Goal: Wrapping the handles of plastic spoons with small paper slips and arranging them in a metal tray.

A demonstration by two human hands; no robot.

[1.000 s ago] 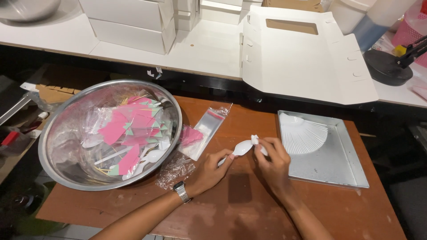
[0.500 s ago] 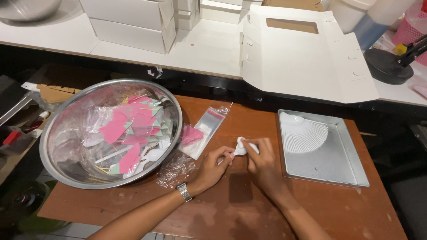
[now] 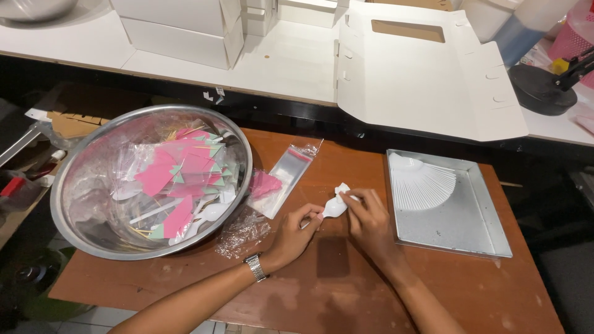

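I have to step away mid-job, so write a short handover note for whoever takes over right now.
Left hand and right hand together hold a white plastic spoon with a white tissue at its bowl, above the brown table.
Steel bowl, left: packets, spoons, pink napkins.
Clear sleeve lies beside it.
Metal tray, right: a fan of white spoons.
Done: the fanned spoons. Left: the held spoon and the bowl's contents.

white plastic spoon, flat above table

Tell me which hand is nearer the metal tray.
Right. The right hand lies just beside the metal tray, near its left rim; the left hand is farther left, beyond the white plastic spoon.
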